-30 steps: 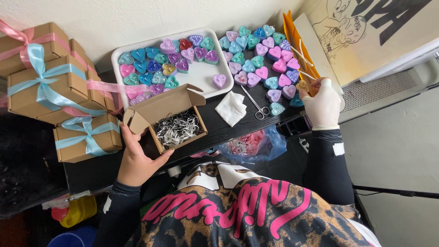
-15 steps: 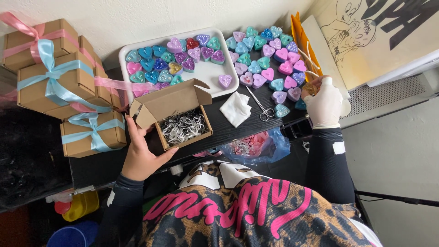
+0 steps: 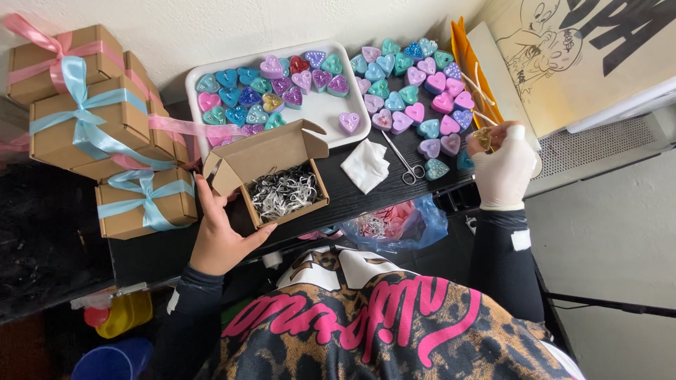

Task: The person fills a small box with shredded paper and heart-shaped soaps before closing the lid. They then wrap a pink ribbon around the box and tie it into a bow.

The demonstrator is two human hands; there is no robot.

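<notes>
Crowded black desktop [image 3: 366,193]: left hand [image 3: 220,236] clasping open shred-filled kraft box [image 3: 271,172] at near edge, gloved right hand [image 3: 501,169] pinching small gold piece [image 3: 484,135]; likely tipping from overhang.

Dark wood-grain table [image 3: 352,204] against pale wall. On it: white tray [image 3: 331,112] of heart-shaped pieces; loose hearts [image 3: 415,91] spread right of tray; open cardboard box [image 3: 271,172] with shredded paper filling, near front edge; white cloth [image 3: 365,165] beside small scissors [image 3: 407,163]; stacked ribbon-tied boxes [image 3: 91,127] at left end.
</notes>
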